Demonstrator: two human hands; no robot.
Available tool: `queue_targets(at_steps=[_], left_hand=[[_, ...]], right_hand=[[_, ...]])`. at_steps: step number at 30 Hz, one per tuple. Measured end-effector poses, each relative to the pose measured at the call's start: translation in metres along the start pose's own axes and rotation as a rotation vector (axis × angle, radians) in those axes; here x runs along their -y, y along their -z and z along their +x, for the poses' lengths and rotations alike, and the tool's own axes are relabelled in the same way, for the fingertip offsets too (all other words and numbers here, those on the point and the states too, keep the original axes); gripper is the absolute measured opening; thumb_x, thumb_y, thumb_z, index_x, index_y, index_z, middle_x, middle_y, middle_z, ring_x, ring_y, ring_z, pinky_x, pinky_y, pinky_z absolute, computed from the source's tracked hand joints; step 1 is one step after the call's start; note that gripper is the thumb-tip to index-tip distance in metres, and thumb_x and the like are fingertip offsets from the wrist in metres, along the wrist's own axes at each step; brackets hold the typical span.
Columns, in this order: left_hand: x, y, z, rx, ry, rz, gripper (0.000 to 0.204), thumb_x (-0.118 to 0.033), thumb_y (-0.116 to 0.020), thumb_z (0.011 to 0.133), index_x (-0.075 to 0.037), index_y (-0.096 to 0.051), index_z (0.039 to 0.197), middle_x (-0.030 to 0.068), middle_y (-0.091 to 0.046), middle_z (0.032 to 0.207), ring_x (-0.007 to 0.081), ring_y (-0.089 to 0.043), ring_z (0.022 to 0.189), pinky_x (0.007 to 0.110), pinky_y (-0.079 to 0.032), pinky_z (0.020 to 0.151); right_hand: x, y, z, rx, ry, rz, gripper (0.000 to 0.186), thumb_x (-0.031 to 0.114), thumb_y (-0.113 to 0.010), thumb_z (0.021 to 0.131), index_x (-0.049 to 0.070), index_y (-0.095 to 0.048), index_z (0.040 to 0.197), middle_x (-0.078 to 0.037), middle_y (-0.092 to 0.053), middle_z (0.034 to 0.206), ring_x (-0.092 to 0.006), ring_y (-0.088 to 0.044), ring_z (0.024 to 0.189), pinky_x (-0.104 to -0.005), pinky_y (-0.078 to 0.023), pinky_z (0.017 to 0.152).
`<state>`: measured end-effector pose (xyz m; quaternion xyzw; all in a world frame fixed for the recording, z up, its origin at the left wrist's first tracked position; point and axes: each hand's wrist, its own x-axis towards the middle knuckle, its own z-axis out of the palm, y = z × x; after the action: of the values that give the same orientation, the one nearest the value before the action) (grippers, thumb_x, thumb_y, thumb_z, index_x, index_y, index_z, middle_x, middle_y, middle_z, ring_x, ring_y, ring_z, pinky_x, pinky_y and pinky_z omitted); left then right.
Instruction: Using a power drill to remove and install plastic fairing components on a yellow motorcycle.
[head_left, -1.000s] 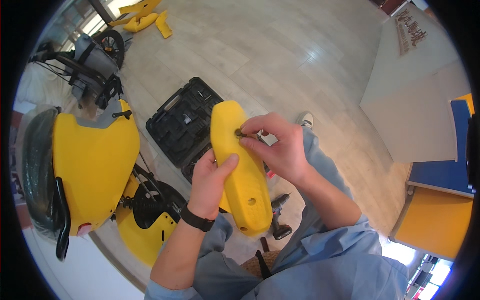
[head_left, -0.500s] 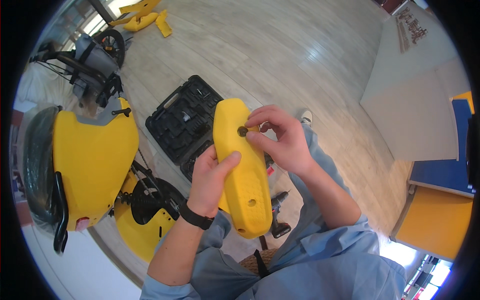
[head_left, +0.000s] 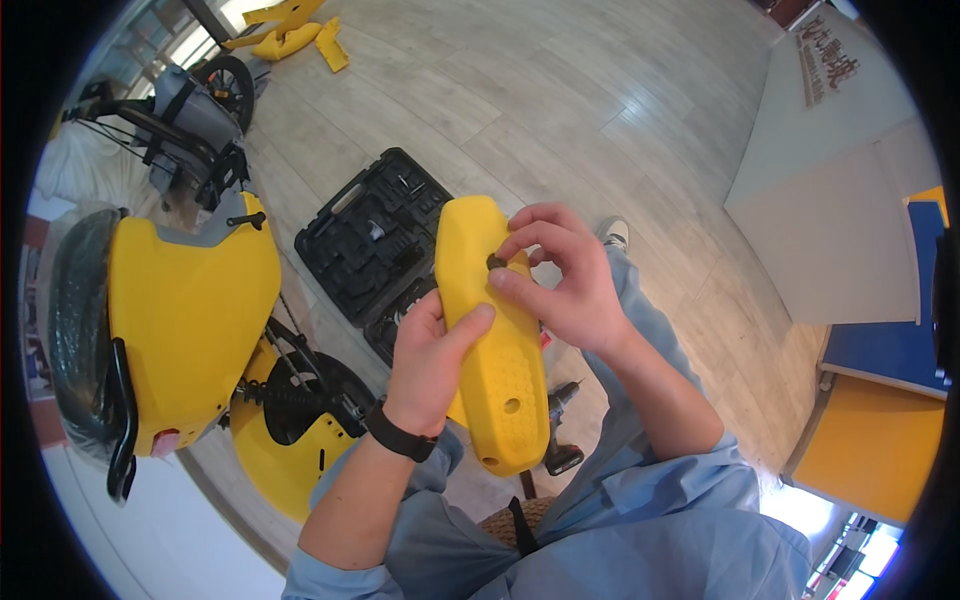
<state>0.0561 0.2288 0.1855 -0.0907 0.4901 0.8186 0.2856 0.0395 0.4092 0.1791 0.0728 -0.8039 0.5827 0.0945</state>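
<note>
Clamped: the left hand (head_left: 425, 352) has its grip round the long yellow panel (head_left: 508, 350), above the floor (head_left: 560, 120), right of the open black case (head_left: 352, 262), while the right hand (head_left: 570, 285) pinches a small dark piece (head_left: 496, 262) at the panel's far half. Looks like fitting or freeing that piece; the next move calls for steady left support and careful right-hand turning.

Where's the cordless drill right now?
In the head view, the cordless drill is below and right of centre, just right of the lower end of the yellow moulded panel and left of the person's right trouser leg.
</note>
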Motion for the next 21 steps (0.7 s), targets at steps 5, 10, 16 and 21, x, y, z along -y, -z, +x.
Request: queue_targets(at_steps=[5,10,16,21], left_hand=[[0.000,-0.006,-0.003,0.015,0.029,-0.012,0.032,-0.009,-0.061,0.093,0.000,-0.054,0.124,0.0061,-0.064,0.112,0.0138,-0.063,0.099,0.028,-0.051,0.088],[0.009,-0.006,-0.003,-0.010,0.002,0.033,0.031,-0.009,-0.061,0.093,0.001,-0.055,0.121,0.0070,-0.065,0.108,0.0138,-0.065,0.095,0.028,-0.052,0.084],[0.013,-0.007,-0.002,0.008,-0.029,0.062,0.029,-0.010,-0.062,0.093,0.001,-0.056,0.119,0.0064,-0.066,0.105,0.0124,-0.064,0.092,0.027,-0.052,0.081],[0.019,-0.009,-0.004,-0.003,0.037,-0.030,0.030,-0.008,-0.061,0.093,0.000,-0.054,0.121,0.0073,-0.065,0.108,0.0143,-0.065,0.095,0.029,-0.053,0.084]], right_hand=[[-0.003,0.003,0.001,0.030,0.001,-0.048,0.014,0.010,-0.072,0.079,0.003,-0.069,0.091,-0.009,-0.058,0.109,-0.0191,-0.060,0.092,-0.0288,-0.050,0.075],[-0.002,0.010,0.001,0.118,-0.076,0.010,0.010,0.007,-0.070,0.083,0.003,-0.069,0.092,-0.010,-0.056,0.114,-0.0196,-0.061,0.096,-0.0296,-0.052,0.079],[0.003,0.014,0.001,0.138,-0.227,0.140,0.008,0.006,-0.067,0.087,0.002,-0.068,0.094,-0.011,-0.051,0.122,-0.0213,-0.058,0.107,-0.0325,-0.054,0.084],[-0.001,0.016,0.001,0.200,-0.183,0.087,0.009,0.006,-0.067,0.088,0.002,-0.067,0.095,-0.012,-0.050,0.125,-0.0224,-0.056,0.111,-0.0334,-0.054,0.084]])
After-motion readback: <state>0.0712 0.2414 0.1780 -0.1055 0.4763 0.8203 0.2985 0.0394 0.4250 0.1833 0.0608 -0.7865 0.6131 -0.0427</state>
